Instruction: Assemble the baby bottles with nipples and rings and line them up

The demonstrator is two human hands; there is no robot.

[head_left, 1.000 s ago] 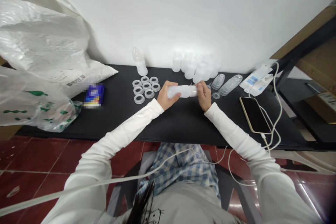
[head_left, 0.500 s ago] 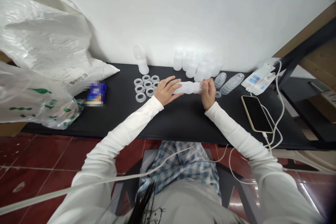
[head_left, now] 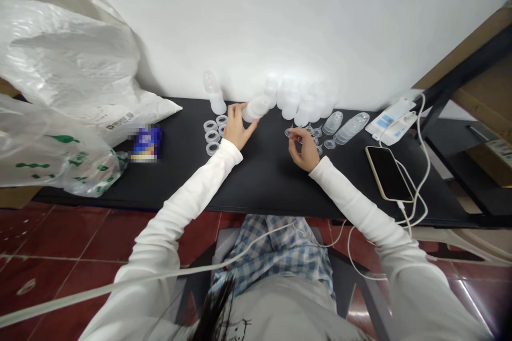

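Observation:
My left hand grips a translucent white plastic bottle, holding it tilted above the black table near the back row of similar bottles. Just left of that hand lie several white plastic rings. My right hand hovers over the table with thumb and fingers curled loosely; whether they pinch anything is unclear. Close to its fingertips lie small clear nipples and stacked clear caps. One capped bottle stands alone at the back.
Big plastic bags fill the table's left end beside a small blue packet. A phone on a white cable and a white packet lie at the right. A dark shelf frame stands at the far right.
Both hands held the bottle level between them. Now the right hand has let go and dropped to the table, and the left hand has carried the bottle back and left toward the bottle row.

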